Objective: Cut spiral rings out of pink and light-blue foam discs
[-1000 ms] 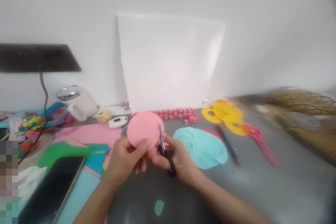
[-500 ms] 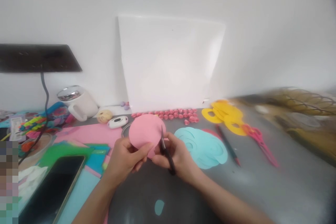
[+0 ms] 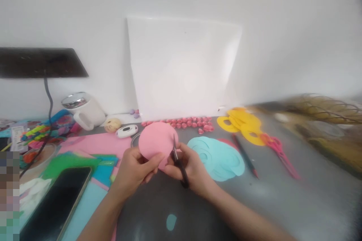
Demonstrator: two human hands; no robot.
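My left hand (image 3: 137, 167) pinches one pink paper disc (image 3: 156, 139) mid-scene, my right hand (image 3: 194, 165) grips one pair of black scissors (image 3: 181, 168) at its right edge, one pencil (image 3: 245, 155) right, one phone (image 3: 60, 201) near left, one mug (image 3: 92, 113) far left

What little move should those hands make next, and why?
Probably a small snip: the right hand could squeeze the scissors gently while the left hand steadies the pink paper. A blade shows in front of the paper near its right edge, and the left thumb presses the paper's lower part.
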